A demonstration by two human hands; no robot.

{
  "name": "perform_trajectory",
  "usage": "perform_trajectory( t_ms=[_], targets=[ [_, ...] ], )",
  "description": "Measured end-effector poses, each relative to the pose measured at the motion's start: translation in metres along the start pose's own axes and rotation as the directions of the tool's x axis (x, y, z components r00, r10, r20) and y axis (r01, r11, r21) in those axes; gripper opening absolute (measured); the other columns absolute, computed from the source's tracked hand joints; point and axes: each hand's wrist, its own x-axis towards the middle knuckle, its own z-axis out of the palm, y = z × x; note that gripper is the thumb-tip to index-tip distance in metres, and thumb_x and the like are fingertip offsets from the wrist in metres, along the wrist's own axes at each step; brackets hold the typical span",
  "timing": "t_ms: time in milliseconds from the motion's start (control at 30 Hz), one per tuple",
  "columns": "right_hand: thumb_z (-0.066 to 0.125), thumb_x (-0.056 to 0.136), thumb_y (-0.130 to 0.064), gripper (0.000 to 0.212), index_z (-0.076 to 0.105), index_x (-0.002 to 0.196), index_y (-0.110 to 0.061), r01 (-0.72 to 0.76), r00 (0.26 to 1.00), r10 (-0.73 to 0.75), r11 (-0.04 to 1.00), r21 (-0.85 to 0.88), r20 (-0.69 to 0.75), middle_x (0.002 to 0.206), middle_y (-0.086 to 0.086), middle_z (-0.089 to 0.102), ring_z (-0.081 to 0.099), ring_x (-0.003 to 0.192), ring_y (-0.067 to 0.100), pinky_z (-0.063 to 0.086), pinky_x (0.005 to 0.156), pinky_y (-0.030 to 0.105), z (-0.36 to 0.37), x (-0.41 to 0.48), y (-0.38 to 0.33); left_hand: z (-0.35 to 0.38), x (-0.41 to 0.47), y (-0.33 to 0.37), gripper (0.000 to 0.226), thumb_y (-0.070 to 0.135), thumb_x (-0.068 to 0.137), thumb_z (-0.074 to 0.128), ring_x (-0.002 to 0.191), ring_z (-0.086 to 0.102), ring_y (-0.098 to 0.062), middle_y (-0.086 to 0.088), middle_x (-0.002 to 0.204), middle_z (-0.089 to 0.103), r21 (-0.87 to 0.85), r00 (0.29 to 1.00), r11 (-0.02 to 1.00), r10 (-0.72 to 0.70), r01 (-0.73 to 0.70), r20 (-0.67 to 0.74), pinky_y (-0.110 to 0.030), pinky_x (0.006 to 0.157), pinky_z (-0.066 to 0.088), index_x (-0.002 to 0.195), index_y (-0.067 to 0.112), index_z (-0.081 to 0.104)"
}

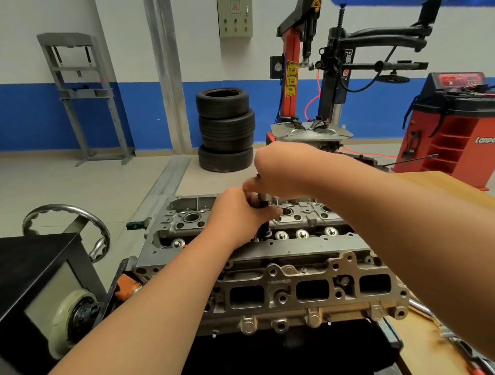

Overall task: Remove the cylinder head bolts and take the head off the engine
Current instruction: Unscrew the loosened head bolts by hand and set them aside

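The aluminium cylinder head [272, 271] sits on the engine, mounted on a stand in front of me, with its intake ports facing me. A dark socket tool [264, 215] stands upright in the middle of the head, its lower end down in a bolt hole. My left hand [236, 216] grips the tool's shaft low down. My right hand [279, 169] is curled over the tool's top end. The bolt itself is hidden under the tool.
A black engine-stand box [32, 281] with a chrome handwheel [69, 223] stands at the left. A wooden bench [434, 346] with a chrome tool [451, 337] lies at the right. Stacked tyres [225, 130], a tyre changer [316, 99] and a red wheel balancer [459, 127] stand behind.
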Motion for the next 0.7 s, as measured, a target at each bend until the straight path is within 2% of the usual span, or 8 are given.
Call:
perform_trajectory(
  t_ms=[100, 200, 300, 400, 500, 567, 633, 700],
  targets=[
    [0.054, 0.094, -0.021, 0.011, 0.064, 0.091, -0.019, 0.128, 0.989, -0.131, 0.990, 0.056, 0.063, 0.080, -0.006, 0.056, 0.053, 0.071, 0.013, 0.040, 0.056, 0.022, -0.006, -0.004, 0.006, -0.003, -0.002, -0.005, 0.022, 0.046, 0.082, 0.071, 0.073, 0.059, -0.006, 0.012, 0.076, 0.065, -0.046, 0.998, 0.998, 0.037, -0.034, 0.052, -0.025, 0.062, 0.041, 0.084, 0.025, 0.064],
    [0.052, 0.089, -0.007, 0.025, 0.063, 0.096, -0.028, 0.180, 0.978, -0.194, 0.971, 0.160, 0.080, 0.091, -0.012, 0.056, 0.055, 0.083, 0.012, 0.045, 0.064, 0.018, -0.009, -0.012, 0.013, -0.006, -0.004, -0.011, 0.011, 0.037, 0.091, 0.064, 0.090, 0.060, 0.006, 0.021, 0.094, 0.070, -0.116, 0.991, 0.991, 0.082, -0.069, 0.110, -0.017, 0.073, 0.041, 0.100, 0.034, 0.069],
    [0.054, 0.093, -0.028, 0.017, 0.057, 0.108, -0.020, 0.136, 0.991, -0.136, 0.962, 0.236, -0.017, 0.099, -0.003, 0.059, 0.053, 0.083, 0.013, 0.041, 0.063, 0.019, -0.001, -0.012, 0.008, -0.007, -0.003, -0.010, 0.003, 0.033, 0.090, 0.066, 0.077, 0.060, 0.010, 0.025, 0.078, 0.068, -0.118, 0.991, 0.991, 0.079, -0.067, 0.106, -0.017, 0.067, 0.040, 0.089, 0.034, 0.069],
    [0.046, 0.092, -0.057, 0.047, 0.055, 0.079, -0.013, -0.050, 0.993, 0.053, 0.998, 0.035, -0.109, 0.075, 0.001, 0.056, 0.054, 0.066, 0.018, 0.043, 0.057, 0.032, 0.001, -0.003, 0.004, -0.004, -0.002, -0.007, 0.015, 0.035, 0.084, 0.073, 0.064, 0.056, -0.008, 0.010, 0.062, 0.061, -0.104, 0.999, 0.994, 0.046, -0.045, 0.015, -0.026, 0.059, 0.039, 0.077, 0.022, 0.068],
    [0.050, 0.096, -0.039, 0.039, 0.052, 0.066, -0.014, 0.007, 0.997, -0.007, 1.000, 0.006, -0.077, 0.064, 0.001, 0.051, 0.050, 0.058, 0.017, 0.034, 0.049, 0.028, -0.003, -0.002, 0.003, -0.003, -0.001, -0.005, 0.021, 0.038, 0.079, 0.077, 0.065, 0.056, -0.011, 0.005, 0.067, 0.061, -0.105, 1.000, 0.994, 0.024, -0.026, -0.021, -0.028, 0.060, 0.042, 0.075, 0.021, 0.065],
    [0.051, 0.094, -0.020, 0.017, 0.064, 0.084, -0.014, 0.113, 0.994, -0.113, 0.994, -0.015, -0.006, 0.078, -0.003, 0.059, 0.055, 0.066, 0.012, 0.040, 0.053, 0.023, -0.008, -0.005, 0.005, -0.003, -0.003, -0.007, 0.015, 0.041, 0.082, 0.073, 0.076, 0.059, -0.003, 0.015, 0.078, 0.064, -0.115, 0.998, 0.993, 0.038, -0.033, 0.042, -0.023, 0.064, 0.040, 0.082, 0.030, 0.063],
    [0.051, 0.090, -0.006, 0.024, 0.067, 0.094, -0.024, 0.154, 0.988, -0.155, 0.987, 0.052, 0.009, 0.082, -0.012, 0.058, 0.050, 0.067, 0.002, 0.035, 0.051, 0.014, -0.013, -0.010, 0.011, -0.004, -0.004, -0.009, 0.003, 0.039, 0.089, 0.066, 0.090, 0.060, 0.004, 0.021, 0.091, 0.068, -0.135, 0.990, 0.989, 0.079, -0.064, 0.115, -0.017, 0.073, 0.040, 0.092, 0.038, 0.065],
    [0.051, 0.089, -0.004, 0.028, 0.067, 0.097, -0.025, 0.160, 0.987, -0.160, 0.978, 0.137, -0.009, 0.080, -0.018, 0.054, 0.050, 0.068, 0.000, 0.032, 0.052, 0.011, -0.014, -0.013, 0.013, -0.004, -0.003, -0.011, 0.005, 0.035, 0.089, 0.067, 0.083, 0.061, 0.010, 0.023, 0.086, 0.070, -0.160, 0.990, 0.984, 0.095, -0.078, 0.102, -0.018, 0.073, 0.041, 0.087, 0.040, 0.067]
  ],
)
